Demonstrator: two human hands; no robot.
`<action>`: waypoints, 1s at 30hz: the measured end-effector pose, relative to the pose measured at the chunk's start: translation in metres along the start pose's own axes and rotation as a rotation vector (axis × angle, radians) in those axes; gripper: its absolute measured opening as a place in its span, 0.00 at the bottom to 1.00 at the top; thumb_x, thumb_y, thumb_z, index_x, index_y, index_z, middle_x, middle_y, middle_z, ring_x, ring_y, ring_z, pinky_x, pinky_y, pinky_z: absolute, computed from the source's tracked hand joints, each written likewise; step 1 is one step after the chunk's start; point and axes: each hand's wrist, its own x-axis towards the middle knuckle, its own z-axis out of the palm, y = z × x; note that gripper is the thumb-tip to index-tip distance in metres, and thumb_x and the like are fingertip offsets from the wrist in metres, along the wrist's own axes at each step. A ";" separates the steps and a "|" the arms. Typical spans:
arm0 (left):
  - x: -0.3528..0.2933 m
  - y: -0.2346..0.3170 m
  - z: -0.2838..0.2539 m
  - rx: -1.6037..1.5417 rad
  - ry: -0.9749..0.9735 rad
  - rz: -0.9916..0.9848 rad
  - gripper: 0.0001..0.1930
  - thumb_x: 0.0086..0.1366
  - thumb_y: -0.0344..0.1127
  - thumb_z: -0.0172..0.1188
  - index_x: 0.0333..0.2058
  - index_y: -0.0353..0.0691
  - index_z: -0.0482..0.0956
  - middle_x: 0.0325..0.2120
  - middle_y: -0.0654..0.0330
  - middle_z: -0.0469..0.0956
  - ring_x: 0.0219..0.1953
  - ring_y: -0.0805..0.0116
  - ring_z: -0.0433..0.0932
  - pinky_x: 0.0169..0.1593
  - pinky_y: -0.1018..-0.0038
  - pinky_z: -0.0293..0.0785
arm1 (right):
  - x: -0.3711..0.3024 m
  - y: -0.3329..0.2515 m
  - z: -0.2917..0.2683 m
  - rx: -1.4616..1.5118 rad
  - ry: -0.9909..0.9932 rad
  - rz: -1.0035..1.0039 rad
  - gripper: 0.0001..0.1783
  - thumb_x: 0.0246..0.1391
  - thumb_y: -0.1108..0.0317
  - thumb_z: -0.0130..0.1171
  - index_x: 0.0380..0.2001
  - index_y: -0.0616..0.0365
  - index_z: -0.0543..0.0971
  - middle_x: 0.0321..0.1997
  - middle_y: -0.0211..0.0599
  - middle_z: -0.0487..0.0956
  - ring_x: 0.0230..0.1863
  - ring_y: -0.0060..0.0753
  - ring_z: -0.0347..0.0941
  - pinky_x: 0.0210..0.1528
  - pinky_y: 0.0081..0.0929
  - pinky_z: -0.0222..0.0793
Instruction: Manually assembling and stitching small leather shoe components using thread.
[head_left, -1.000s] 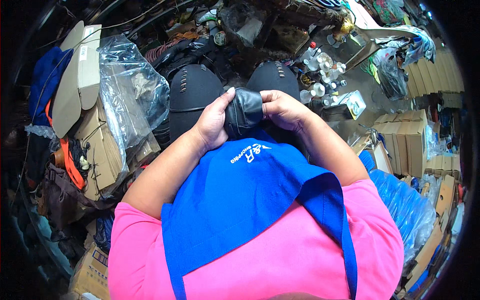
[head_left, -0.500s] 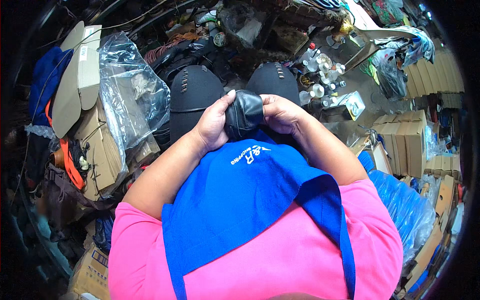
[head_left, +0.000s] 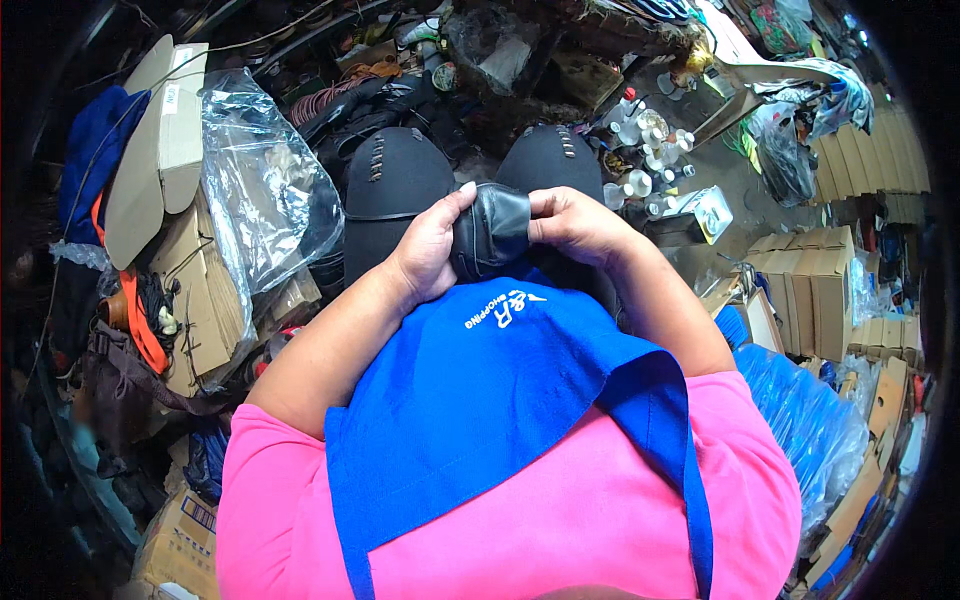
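Note:
A shiny black leather piece point(head_left: 494, 228), rounded and seamed like a shoe upper, is held in front of my knees. My left hand point(head_left: 430, 250) grips its left side, thumb up along the edge and the other fingers hidden beneath. At its right edge, the thumb and fingers of my right hand point(head_left: 575, 225) pinch the leather. Behind it are my knees in black trousers point(head_left: 395, 180) with lacing-like stitching. A blue apron point(head_left: 480, 390) covers my lap and front over a pink shirt.
To the left lie cardboard sheets point(head_left: 150, 150), clear plastic wrap point(head_left: 268, 180) and a dark strapped bag point(head_left: 120, 390). Several bottles point(head_left: 650, 150) stand on the floor ahead right. Stacked cardboard boxes point(head_left: 800, 285) and a blue plastic-wrapped bundle point(head_left: 800, 405) are at the right.
My right hand has shifted a little to the right, its fingers less tucked in at the leather's edge. My left hand keeps its grip; the view has shifted slightly.

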 end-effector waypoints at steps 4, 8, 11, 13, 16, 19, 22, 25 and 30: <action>0.000 -0.001 0.002 -0.005 -0.011 -0.003 0.22 0.71 0.47 0.39 0.48 0.35 0.72 0.41 0.53 0.78 0.42 0.62 0.78 0.50 0.64 0.74 | -0.002 -0.006 0.002 -0.211 0.060 -0.002 0.13 0.48 0.74 0.61 0.40 0.63 0.80 0.36 0.31 0.81 0.37 0.21 0.76 0.46 0.21 0.70; 0.006 -0.003 -0.001 0.034 0.040 0.017 0.23 0.70 0.49 0.38 0.49 0.35 0.71 0.42 0.52 0.77 0.43 0.61 0.78 0.51 0.63 0.73 | 0.009 -0.001 0.010 -0.059 0.177 -0.037 0.10 0.47 0.75 0.58 0.36 0.64 0.80 0.33 0.28 0.81 0.33 0.18 0.74 0.41 0.19 0.69; 0.003 0.004 0.004 0.005 0.044 -0.034 0.25 0.70 0.52 0.39 0.50 0.35 0.69 0.45 0.51 0.76 0.44 0.61 0.78 0.51 0.63 0.72 | 0.007 -0.003 0.009 -0.131 0.177 -0.044 0.11 0.48 0.74 0.61 0.37 0.64 0.80 0.35 0.30 0.81 0.35 0.19 0.75 0.43 0.20 0.70; -0.008 0.018 0.011 0.085 0.010 -0.130 0.28 0.69 0.55 0.39 0.53 0.36 0.68 0.47 0.50 0.74 0.45 0.60 0.77 0.52 0.64 0.72 | 0.001 -0.006 0.001 -0.260 0.161 -0.063 0.10 0.49 0.74 0.60 0.37 0.64 0.80 0.33 0.29 0.81 0.34 0.19 0.75 0.42 0.20 0.70; -0.036 0.039 0.011 0.870 0.172 0.107 0.29 0.62 0.47 0.56 0.58 0.38 0.62 0.50 0.52 0.70 0.47 0.66 0.74 0.51 0.69 0.70 | -0.008 -0.013 -0.008 -0.486 0.190 -0.076 0.08 0.49 0.74 0.59 0.34 0.64 0.80 0.29 0.29 0.80 0.31 0.17 0.73 0.38 0.19 0.69; -0.038 0.039 0.019 1.343 0.206 0.453 0.36 0.48 0.33 0.71 0.56 0.37 0.64 0.52 0.57 0.65 0.44 0.69 0.74 0.48 0.71 0.72 | -0.008 -0.013 -0.006 -0.636 0.246 -0.066 0.08 0.47 0.75 0.58 0.33 0.64 0.81 0.25 0.30 0.79 0.27 0.16 0.71 0.34 0.20 0.68; -0.026 0.028 0.011 1.151 0.143 0.424 0.34 0.48 0.29 0.70 0.54 0.36 0.67 0.50 0.60 0.65 0.45 0.68 0.75 0.49 0.72 0.72 | -0.004 -0.004 0.001 -0.562 0.293 -0.171 0.10 0.48 0.75 0.56 0.35 0.66 0.80 0.27 0.29 0.80 0.28 0.15 0.71 0.35 0.18 0.68; -0.022 0.024 0.011 1.082 0.141 0.466 0.33 0.48 0.25 0.69 0.54 0.36 0.67 0.48 0.61 0.64 0.45 0.69 0.75 0.49 0.74 0.72 | 0.006 0.005 0.008 -0.465 0.349 -0.232 0.10 0.49 0.75 0.55 0.35 0.66 0.80 0.29 0.28 0.80 0.30 0.14 0.70 0.35 0.18 0.68; -0.021 0.026 0.013 1.405 0.268 0.685 0.17 0.49 0.28 0.68 0.40 0.38 0.80 0.43 0.59 0.74 0.47 0.66 0.73 0.52 0.70 0.68 | 0.010 0.004 -0.003 -0.312 0.265 -0.192 0.10 0.49 0.72 0.55 0.33 0.64 0.81 0.31 0.28 0.80 0.32 0.15 0.71 0.36 0.17 0.66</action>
